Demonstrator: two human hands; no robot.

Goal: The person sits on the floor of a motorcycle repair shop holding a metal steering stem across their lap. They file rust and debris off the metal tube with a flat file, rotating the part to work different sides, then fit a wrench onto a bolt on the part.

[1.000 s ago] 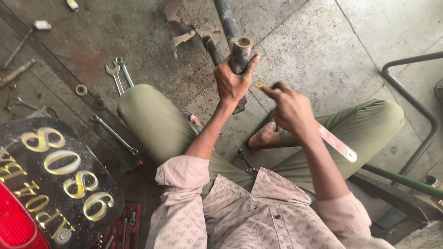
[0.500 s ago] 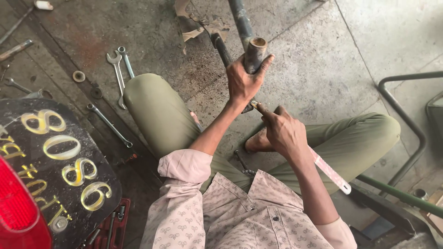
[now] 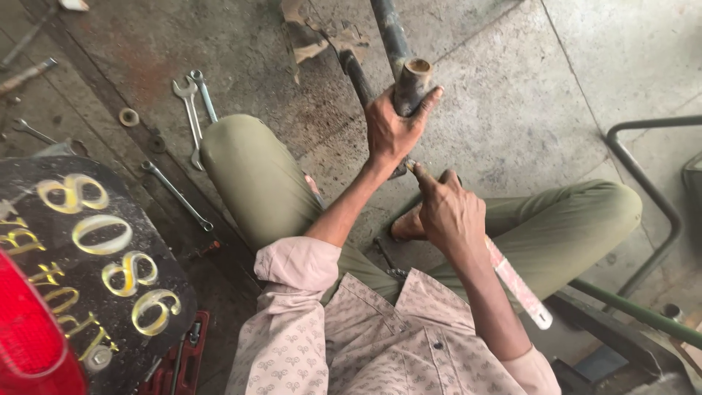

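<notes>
Head view looks down on us sitting on a stained concrete floor (image 3: 512, 95), and we take the scene from its biggest things to its smallest. At the near left lies a dark painted plate with gold figures (image 3: 80, 256), with a red curved part (image 3: 29, 344) against its near edge. Our legs in olive trousers (image 3: 256, 175) spread to either side, the left knee raised toward the far left, the right leg stretched out to the right. A bent metal bar (image 3: 651, 183) stands at the right edge, and a green rod (image 3: 636, 314) runs along the near right. In the middle, a dark, rusty pipe (image 3: 409, 80) with an open end rises between our legs; a second dark tube (image 3: 387, 33) runs on beyond it toward the far side. Our left hand (image 3: 391, 128) is wrapped tightly around the pipe just below its open end. Our right hand (image 3: 446, 208) is closed on a flat blade (image 3: 515, 281) whose pale length runs back along our forearm, the forefinger stretched out toward the pipe, just beside the left hand. Several spanners (image 3: 191, 102) lie on the floor at the far left, with a small ring (image 3: 129, 116) near them.
</notes>
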